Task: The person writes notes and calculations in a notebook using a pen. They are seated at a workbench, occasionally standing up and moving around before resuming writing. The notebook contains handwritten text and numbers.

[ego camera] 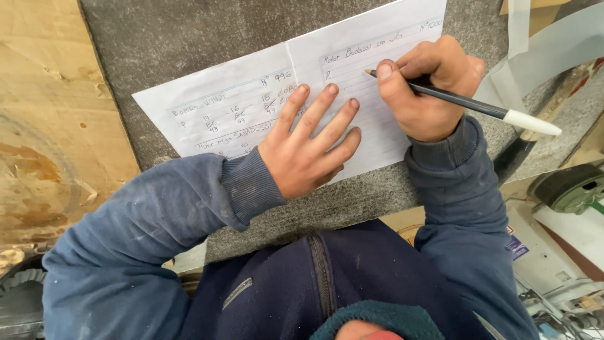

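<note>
Lined paper (251, 107) under flat, spread left hand (308, 151); right hand (428, 88) pinching pen (465, 104).

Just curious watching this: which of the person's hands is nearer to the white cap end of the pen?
Right. The right hand holds the pen, its white cap end sticking out just beyond it. The left hand lies flat on the paper, farther away.

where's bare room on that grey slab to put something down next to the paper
Free: the slab strip above the paper, and the narrow band below it between the sleeves. Crowded: the paper's right half, where the left hand lies flat and the right hand holds the pen.
</note>
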